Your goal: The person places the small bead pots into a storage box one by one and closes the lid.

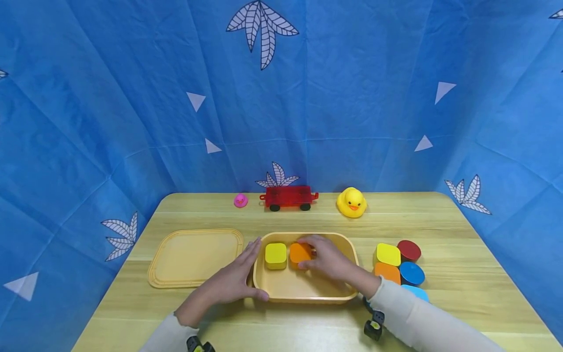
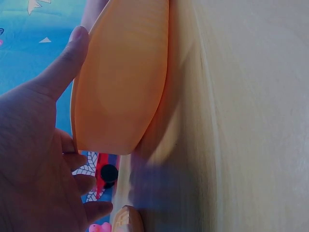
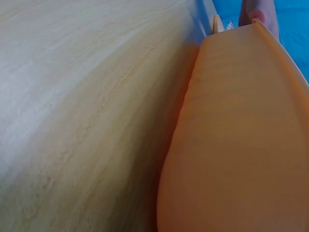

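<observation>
In the head view, a light orange plastic box [image 1: 308,298] stands mid-table. My right hand [image 1: 331,260] reaches inside it and holds an orange block [image 1: 299,253] between thumb and fingers. Beside that block, a yellow block [image 1: 275,257] sits at the box's left end. My left hand [image 1: 232,281] rests against the left end, fingers spread along the wall and thumb at the near corner. The left wrist view shows the left thumb touching the rim of the box. Only the outer wall of the box [image 3: 241,135] fills the right wrist view; the grip is hidden there.
A flat lid [image 1: 195,259] lies left of the box. To the right are yellow [image 1: 388,254], orange [image 1: 387,273], dark red [image 1: 409,250] and blue blocks [image 1: 412,274]. Behind stand a pink duck [image 1: 240,200], a red wagon [image 1: 288,196] and a yellow duck [image 1: 351,202].
</observation>
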The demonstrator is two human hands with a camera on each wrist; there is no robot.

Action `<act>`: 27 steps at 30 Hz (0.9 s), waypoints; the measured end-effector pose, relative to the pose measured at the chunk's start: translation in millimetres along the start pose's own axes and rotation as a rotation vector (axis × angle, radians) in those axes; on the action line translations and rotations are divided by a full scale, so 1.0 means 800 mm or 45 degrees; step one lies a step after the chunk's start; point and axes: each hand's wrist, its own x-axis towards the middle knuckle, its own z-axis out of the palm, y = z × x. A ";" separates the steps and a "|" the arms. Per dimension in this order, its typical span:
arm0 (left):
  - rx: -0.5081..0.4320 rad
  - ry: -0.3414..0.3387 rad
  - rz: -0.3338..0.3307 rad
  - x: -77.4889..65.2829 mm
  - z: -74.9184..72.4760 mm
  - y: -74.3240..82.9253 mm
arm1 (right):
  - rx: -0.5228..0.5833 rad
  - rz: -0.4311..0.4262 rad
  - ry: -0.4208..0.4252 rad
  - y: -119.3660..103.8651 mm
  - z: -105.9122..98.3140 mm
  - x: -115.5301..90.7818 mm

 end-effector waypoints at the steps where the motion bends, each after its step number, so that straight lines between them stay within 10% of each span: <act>1: 0.000 -0.001 -0.002 0.000 0.000 0.000 | -0.004 -0.003 0.002 0.000 0.001 0.000; 27: 0.006 -0.001 0.021 0.000 -0.002 0.001 | 0.077 -0.029 0.000 0.000 -0.017 -0.013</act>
